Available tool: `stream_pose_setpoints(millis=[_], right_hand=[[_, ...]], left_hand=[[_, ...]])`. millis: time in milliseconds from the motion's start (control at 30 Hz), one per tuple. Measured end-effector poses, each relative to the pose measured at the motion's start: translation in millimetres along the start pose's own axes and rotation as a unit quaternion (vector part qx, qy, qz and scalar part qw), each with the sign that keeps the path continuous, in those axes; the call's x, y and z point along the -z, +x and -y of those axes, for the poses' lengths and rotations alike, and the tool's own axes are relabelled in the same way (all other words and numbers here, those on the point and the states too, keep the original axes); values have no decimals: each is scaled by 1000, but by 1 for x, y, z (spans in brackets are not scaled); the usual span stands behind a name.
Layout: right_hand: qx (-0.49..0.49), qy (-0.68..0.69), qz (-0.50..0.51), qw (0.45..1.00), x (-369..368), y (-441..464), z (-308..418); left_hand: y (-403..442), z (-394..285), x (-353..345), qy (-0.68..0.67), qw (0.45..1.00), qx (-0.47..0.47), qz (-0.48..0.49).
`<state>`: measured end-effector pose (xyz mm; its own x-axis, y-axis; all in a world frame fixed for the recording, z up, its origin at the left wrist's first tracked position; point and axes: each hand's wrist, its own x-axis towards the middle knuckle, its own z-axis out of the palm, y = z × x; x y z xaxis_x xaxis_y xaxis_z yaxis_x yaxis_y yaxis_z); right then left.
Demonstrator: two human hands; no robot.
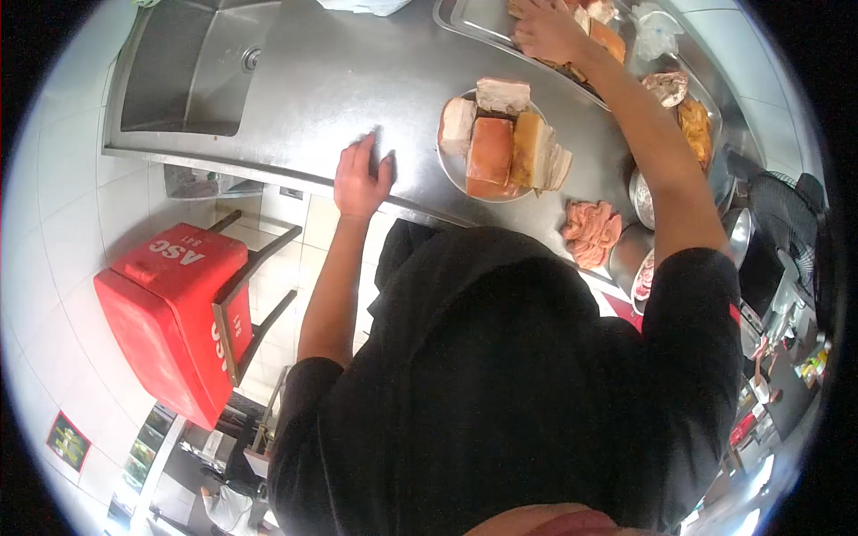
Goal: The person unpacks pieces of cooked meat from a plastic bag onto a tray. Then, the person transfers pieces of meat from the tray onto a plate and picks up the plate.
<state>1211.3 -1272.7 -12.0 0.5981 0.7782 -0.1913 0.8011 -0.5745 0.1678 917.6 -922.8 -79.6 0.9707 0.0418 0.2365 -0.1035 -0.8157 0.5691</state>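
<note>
My left hand [362,179] lies flat on the front edge of the steel counter [375,89], its fingers stretched out and nothing in them. At the back right, my right hand [547,34] reaches over a metal tray [474,22], fingers spread and touching the chunks of pork belly [608,40] there. Between my arms stands a round plate [454,171] stacked with thick blocks of pork belly [491,150], some pale, some browned on the skin. Right of the plate, a wrinkled pinkish piece of meat [591,232] rests on the counter.
A sink [192,80] is set into the counter at the left. Metal bowls [633,255], a clear plastic bag [655,31] and browned meat [694,129] crowd the right side. A red box [170,313] stands below left, and a black fan [786,214] at far right.
</note>
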Motion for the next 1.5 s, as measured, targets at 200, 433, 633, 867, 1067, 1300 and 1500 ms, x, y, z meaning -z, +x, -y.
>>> stream_pose_setpoints(millis=[200, 433, 633, 867, 1067, 1300, 1500], right_hand=[[-186, 308, -257, 897, 6, -64, 45], [-507, 633, -306, 499, -71, -243, 186], [-421, 839, -159, 307, -46, -231, 290], [-417, 832, -150, 333, -52, -174, 264], [-363, 845, -174, 352, -48, -176, 260], [-378, 847, -219, 302, -24, -190, 302], [-429, 798, -403, 131, 41, -238, 388]], left_hand=[[1, -1, 3, -22, 1000, -11, -5], [1, -1, 1, -32, 999, -17, 16], [0, -2, -5, -63, 997, -13, 45], [8, -18, -41, -432, 858, 173, 217], [20, -67, -62, -426, 836, 227, 262], [22, -26, -59, -308, 900, 126, 281], [12, -103, -23, -433, 802, 2, 411]])
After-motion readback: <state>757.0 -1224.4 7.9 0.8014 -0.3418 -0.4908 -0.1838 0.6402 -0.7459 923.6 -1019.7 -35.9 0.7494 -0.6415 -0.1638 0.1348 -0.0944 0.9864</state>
